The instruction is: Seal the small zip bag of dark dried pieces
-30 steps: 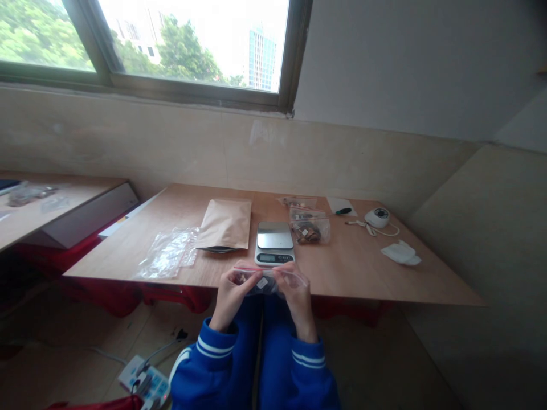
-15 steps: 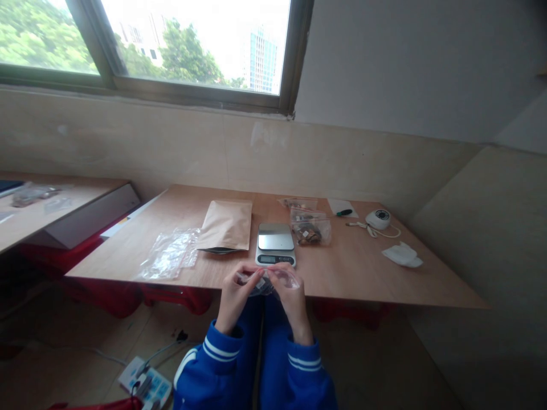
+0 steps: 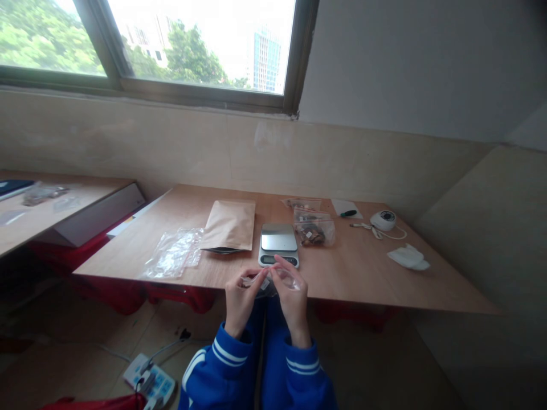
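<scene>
Both hands are together at the near edge of the bench, just in front of the kitchen scale. The left hand and the right hand are each closed in a pinch on a small clear zip bag, one at each end of its top. The bag is held in the air, at 6 o'clock from the scale, and something small and dark is inside, but it is too blurred to name.

From the position of the fingertips along the top strip, I judge that the step in hand is the closing of the seal of this bag. The next move would call for firm pressure along the whole strip, with the bag kept upright so that the contents do not fall out.

On the bench, at 9 o'clock from the scale, a brown paper pouch lies flat, and further to the left is a loose pile of empty clear bags. At 2 o'clock from the scale, filled small bags lie close together. Well apart, towards 3 o'clock, there are a small round white device with its cable, a green pen and a folded white cloth.
</scene>
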The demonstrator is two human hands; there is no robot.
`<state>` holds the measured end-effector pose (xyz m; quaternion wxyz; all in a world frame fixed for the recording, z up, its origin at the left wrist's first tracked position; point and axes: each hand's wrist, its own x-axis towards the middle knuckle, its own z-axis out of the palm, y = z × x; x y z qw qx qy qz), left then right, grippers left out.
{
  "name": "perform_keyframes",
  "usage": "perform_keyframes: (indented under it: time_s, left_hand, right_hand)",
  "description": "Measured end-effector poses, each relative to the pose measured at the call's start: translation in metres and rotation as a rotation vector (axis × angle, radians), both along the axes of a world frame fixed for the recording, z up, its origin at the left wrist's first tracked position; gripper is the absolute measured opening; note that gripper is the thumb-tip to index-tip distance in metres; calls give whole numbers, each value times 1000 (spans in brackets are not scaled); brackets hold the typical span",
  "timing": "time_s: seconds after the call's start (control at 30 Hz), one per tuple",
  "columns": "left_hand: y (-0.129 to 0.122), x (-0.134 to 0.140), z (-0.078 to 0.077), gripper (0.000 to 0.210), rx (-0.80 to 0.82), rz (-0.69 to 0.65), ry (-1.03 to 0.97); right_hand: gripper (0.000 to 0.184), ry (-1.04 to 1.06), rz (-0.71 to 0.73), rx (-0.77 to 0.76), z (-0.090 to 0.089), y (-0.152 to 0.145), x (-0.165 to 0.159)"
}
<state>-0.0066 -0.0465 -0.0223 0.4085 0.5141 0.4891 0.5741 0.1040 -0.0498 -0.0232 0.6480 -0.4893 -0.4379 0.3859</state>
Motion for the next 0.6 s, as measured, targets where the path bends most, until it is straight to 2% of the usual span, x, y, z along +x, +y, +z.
perform_keyframes:
  time_s: [0.13, 0.23, 0.37, 0.47, 0.6]
  left_hand:
    - [1, -2, 3, 26, -37, -33, -66]
    - [4, -7, 4, 25, -67, -89, -71]
    - [6, -15, 0, 24, -77, -94, -81]
    - [6, -16, -3, 23, -76, -107, -94]
    - [6, -17, -2, 24, -84, -205, -103]
  right_hand:
    - [38, -11, -34, 7, 0, 1, 2]
    - [32, -44, 40, 11, -1, 1, 6]
    - [30, -76, 125, 0, 1, 1, 7]
    - [25, -90, 91, 7, 4, 1, 3]
    - [20, -76, 22, 24, 3, 1, 1]
